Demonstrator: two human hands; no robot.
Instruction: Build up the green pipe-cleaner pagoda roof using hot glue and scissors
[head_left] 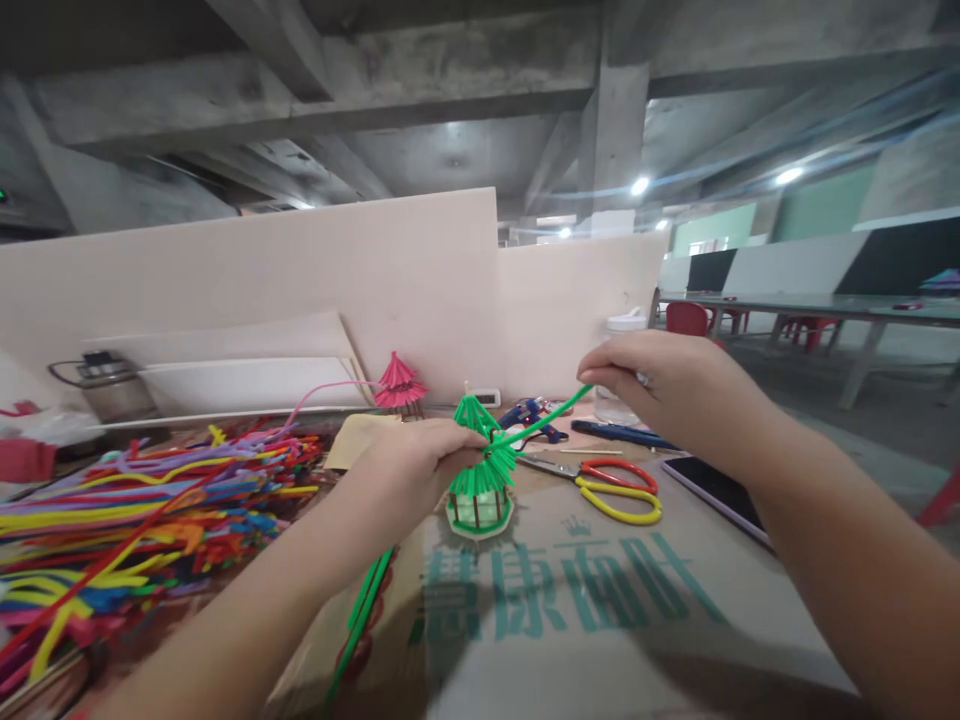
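A small green pagoda-like model (480, 480) stands on the printed cardboard in the middle, with a tiered roof of green strips over brown posts. My left hand (431, 455) is closed at the model's left side, its fingertips pinching one end of a green pipe cleaner (544, 422) by the roof. From there the pipe cleaner runs up to the right, where my right hand (637, 375) pinches its other end, raised above the scissors. My left fingers hide part of the roof.
Scissors (619, 490) with red and yellow handles and a phone (716, 495) lie at the right. Many coloured pipe cleaners (150, 510) cover the left. Behind are a pink model (400, 385), a glue gun (534, 415) and a white-lidded bottle (626, 320).
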